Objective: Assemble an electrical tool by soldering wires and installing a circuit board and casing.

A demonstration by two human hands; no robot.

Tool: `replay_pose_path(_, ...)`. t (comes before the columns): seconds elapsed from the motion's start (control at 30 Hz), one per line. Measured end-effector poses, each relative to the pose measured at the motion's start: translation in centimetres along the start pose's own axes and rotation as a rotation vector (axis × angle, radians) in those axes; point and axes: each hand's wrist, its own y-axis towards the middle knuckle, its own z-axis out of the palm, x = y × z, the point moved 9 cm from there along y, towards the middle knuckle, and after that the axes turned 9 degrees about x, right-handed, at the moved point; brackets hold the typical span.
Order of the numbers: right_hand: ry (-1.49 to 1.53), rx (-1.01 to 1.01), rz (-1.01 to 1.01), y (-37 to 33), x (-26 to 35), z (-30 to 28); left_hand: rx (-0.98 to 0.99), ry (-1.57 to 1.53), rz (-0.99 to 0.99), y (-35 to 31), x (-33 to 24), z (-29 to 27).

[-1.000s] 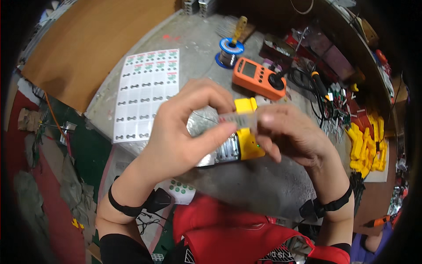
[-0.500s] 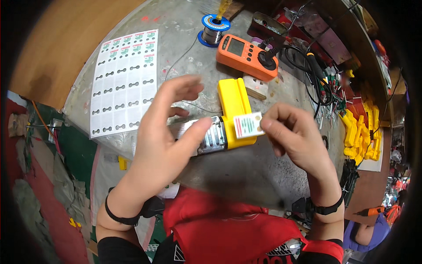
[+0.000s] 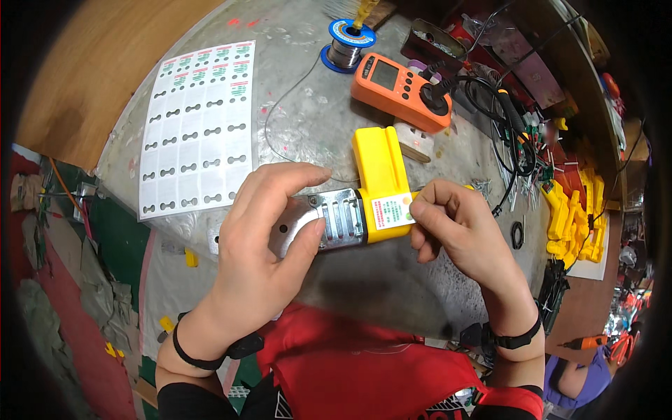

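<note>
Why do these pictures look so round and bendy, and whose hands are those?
They come from a wide, curvy-seeing camera on a person's head, looking down, so straight edges bend. There's no robot, just that person's two bare hands. The right hand pinches the edge of a small sticker, which lies over a yellow part. The left hand curves around the shiny metal part joined to it; how tightly, I can't tell. On the grey table lie a sheet of stickers, an orange meter with a small screen, and a blue spool of thin wire.
</note>
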Motion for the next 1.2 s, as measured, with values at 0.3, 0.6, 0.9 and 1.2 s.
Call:
replay_pose_path(0.3,0.012,-0.022,-0.009,-0.2,-0.3,0.2,0.009,0.05,0.035,-0.2,-0.2,0.2)
replay_pose_path(0.6,-0.065,-0.054,-0.012,-0.2,0.2,0.2,0.046,0.114,0.077,-0.5,-0.7,1.4)
replay_pose_path(0.9,-0.036,-0.042,0.014,0.0,0.0,0.1,0.05,0.186,0.151,-0.7,-1.0,2.3)
replay_pose_path(1.2,-0.042,-0.087,-0.018,-0.3,0.1,0.1,0.119,0.211,0.2,-1.0,-1.1,4.0)
